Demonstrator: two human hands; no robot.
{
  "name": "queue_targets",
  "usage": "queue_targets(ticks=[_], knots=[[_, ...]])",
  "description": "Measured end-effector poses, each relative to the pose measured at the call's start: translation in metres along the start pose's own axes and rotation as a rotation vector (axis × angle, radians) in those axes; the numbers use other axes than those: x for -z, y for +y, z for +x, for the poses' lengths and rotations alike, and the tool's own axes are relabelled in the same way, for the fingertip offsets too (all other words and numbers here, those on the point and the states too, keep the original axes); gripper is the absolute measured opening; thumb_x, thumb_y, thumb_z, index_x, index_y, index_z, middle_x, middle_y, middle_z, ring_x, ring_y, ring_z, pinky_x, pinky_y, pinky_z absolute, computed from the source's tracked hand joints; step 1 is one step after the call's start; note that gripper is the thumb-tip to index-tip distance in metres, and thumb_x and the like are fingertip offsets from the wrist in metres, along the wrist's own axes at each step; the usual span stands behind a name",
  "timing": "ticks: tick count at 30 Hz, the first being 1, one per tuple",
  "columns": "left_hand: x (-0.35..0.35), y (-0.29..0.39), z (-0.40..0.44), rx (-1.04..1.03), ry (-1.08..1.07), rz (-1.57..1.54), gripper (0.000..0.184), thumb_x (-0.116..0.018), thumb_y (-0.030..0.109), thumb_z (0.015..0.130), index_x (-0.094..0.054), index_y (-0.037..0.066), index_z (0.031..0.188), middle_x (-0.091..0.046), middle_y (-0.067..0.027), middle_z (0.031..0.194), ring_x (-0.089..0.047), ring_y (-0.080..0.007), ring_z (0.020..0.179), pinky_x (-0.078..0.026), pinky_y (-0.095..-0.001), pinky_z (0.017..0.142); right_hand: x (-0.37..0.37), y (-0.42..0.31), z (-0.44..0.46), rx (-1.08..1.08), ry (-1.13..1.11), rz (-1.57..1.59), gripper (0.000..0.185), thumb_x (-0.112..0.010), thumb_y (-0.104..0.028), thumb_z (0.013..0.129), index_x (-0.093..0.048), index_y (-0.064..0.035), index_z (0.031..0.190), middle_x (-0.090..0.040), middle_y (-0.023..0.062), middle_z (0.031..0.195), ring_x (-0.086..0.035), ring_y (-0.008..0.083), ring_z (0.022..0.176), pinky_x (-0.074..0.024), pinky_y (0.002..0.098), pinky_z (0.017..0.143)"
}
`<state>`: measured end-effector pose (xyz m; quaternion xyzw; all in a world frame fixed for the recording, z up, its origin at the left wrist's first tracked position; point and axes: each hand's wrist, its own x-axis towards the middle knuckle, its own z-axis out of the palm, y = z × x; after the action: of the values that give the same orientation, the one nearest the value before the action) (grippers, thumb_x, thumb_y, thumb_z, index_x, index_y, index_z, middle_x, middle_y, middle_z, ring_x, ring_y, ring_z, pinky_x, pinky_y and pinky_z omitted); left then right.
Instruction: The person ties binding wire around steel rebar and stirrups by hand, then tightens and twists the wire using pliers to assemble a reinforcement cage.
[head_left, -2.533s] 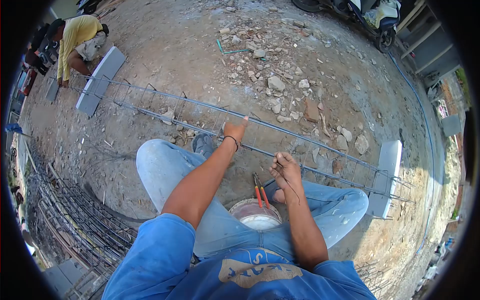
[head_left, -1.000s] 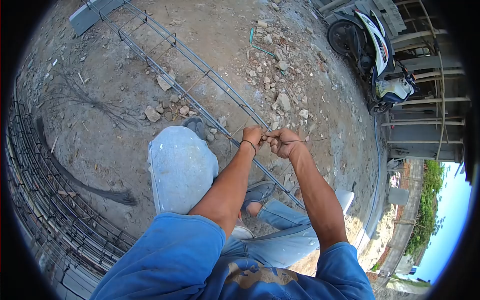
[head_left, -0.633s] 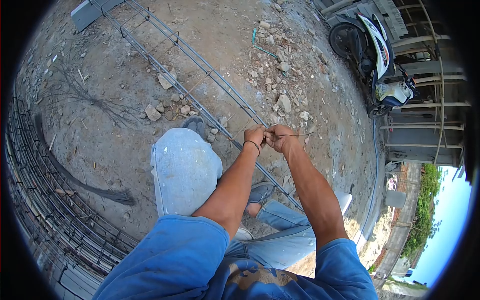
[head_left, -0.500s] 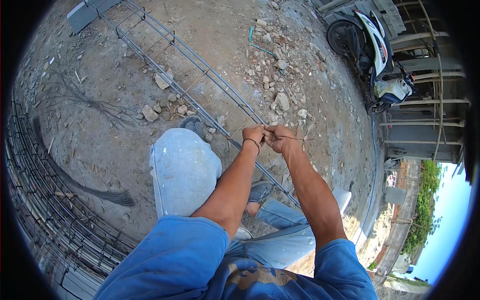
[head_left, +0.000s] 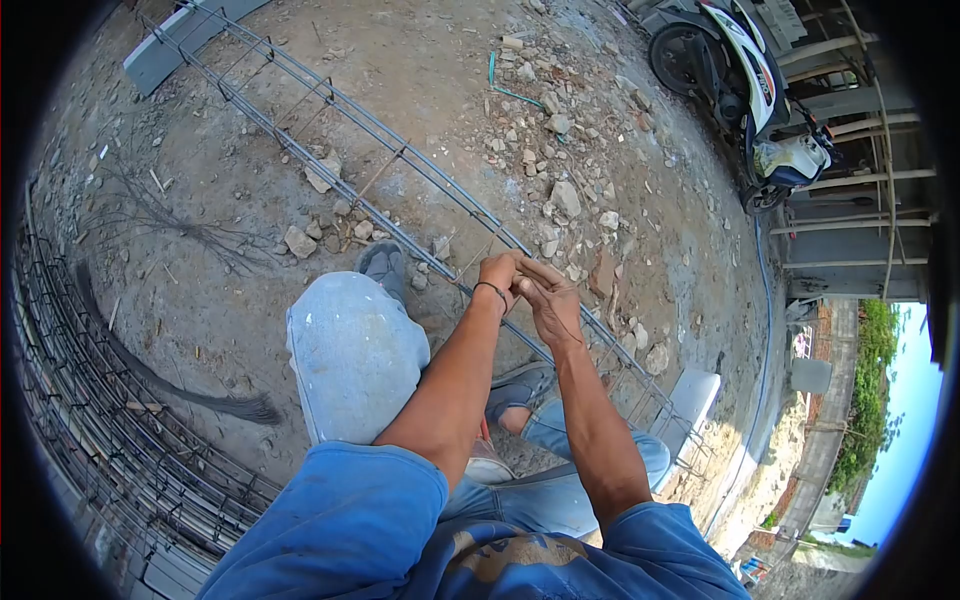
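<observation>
A long steel rebar cage (head_left: 403,153) with thin cross ties runs diagonally beneath both hands. My left hand (head_left: 499,274), with a dark band at its wrist, is closed at the near part of the cage; what its fingers grip is hidden. Touching it, my right hand (head_left: 550,306) has its fingers bent together just over the bars. A thin tie wire (head_left: 578,343) shows by the right wrist and seems to come from that hand's pinch. The fingertips of both hands overlap, so the exact grip is partly covered.
Grey blocks (head_left: 160,58) (head_left: 690,405) support the cage near its ends. More rebar cages (head_left: 130,450) and a bundle of wire (head_left: 160,380) lie at left. Broken stones (head_left: 565,200) litter the ground. A motorbike (head_left: 745,90) stands at upper right.
My right hand has turned and come down beside the left. The wire that stuck out to the right now lies along the right wrist. The view has shifted slightly.
</observation>
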<state>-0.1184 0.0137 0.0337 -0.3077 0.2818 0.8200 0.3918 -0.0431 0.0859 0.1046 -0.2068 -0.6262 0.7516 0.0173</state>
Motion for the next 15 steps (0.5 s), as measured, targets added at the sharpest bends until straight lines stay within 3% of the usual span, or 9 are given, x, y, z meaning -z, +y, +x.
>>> queue_targets(ticks=[4,6,7,10,12,13,15], knots=[[0.000,0.006,-0.005,0.036,-0.050,0.109,0.018,-0.057,0.008,0.088,-0.068,0.005,0.102,-0.062,-0.0067,0.077,-0.051,-0.0137,0.054,-0.038,-0.0270,0.044,0.003,0.004,0.007,0.104,0.117,-0.313,0.029,-0.071,-0.009,0.090,-0.066,0.0073,0.114,-0.072,0.0112,0.095,-0.066,0.0146,0.076,-0.0547,0.0273,0.073],[-0.008,0.007,-0.012,0.023,-0.008,0.085,0.014,-0.057,0.007,0.088,-0.067,0.001,0.096,-0.060,-0.0081,0.076,-0.049,-0.0136,0.052,-0.034,-0.0268,0.042,0.000,0.012,0.017,0.226,0.495,-0.240,0.016,-0.070,-0.008,0.090,-0.071,0.0052,0.099,-0.070,0.0077,0.082,-0.063,0.0129,0.068,-0.0497,0.0254,0.062],[-0.010,0.007,-0.012,0.010,0.032,0.060,0.011,-0.057,0.005,0.088,-0.066,-0.002,0.090,-0.058,-0.0095,0.074,-0.048,-0.0135,0.050,-0.030,-0.0267,0.040,-0.006,0.009,0.018,0.224,0.497,-0.237,0.016,-0.070,-0.008,0.090,-0.071,0.0052,0.099,-0.070,0.0077,0.082,-0.063,0.0129,0.068,-0.0497,0.0254,0.062],[-0.001,0.001,0.005,0.024,0.000,0.055,0.008,-0.059,0.004,0.087,-0.066,0.001,0.087,-0.059,-0.0093,0.073,-0.048,-0.0134,0.050,-0.031,-0.0276,0.040,-0.018,-0.003,0.021,0.215,0.346,-0.353,0.014,-0.071,-0.010,0.090,-0.071,0.0041,0.087,-0.070,0.0075,0.076,-0.064,0.0124,0.066,-0.0496,0.0264,0.058],[-0.003,-0.001,0.006,0.022,0.025,0.064,0.005,-0.061,0.003,0.086,-0.065,0.000,0.086,-0.059,-0.0099,0.072,-0.049,-0.0140,0.050,-0.032,-0.0286,0.040,-0.021,-0.011,0.026,0.212,0.394,-0.737,0.013,-0.070,-0.008,0.088,-0.071,0.0042,0.084,-0.069,0.0121,0.069,-0.066,0.0171,0.063,-0.0511,0.0315,0.058],[-0.004,-0.001,0.006,0.016,0.048,0.075,0.003,-0.063,0.002,0.084,-0.064,-0.001,0.085,-0.059,-0.0104,0.072,-0.050,-0.0146,0.051,-0.033,-0.0296,0.040,-0.022,-0.015,0.028,0.210,0.393,-0.738,0.013,-0.070,-0.008,0.088,-0.071,0.0042,0.084,-0.069,0.0121,0.069,-0.066,0.0171,0.063,-0.0511,0.0315,0.058],[-0.008,-0.002,0.006,0.002,0.099,0.076,0.005,-0.065,0.001,0.083,-0.063,-0.002,0.085,-0.060,-0.0113,0.072,-0.053,-0.0162,0.052,-0.035,-0.0305,0.041,-0.024,-0.021,0.033,0.284,0.362,-1.019,0.013,-0.070,-0.008,0.085,-0.070,0.0047,0.083,-0.068,0.0202,0.069,-0.068,0.0299,0.063,-0.0525,0.0386,0.062]])
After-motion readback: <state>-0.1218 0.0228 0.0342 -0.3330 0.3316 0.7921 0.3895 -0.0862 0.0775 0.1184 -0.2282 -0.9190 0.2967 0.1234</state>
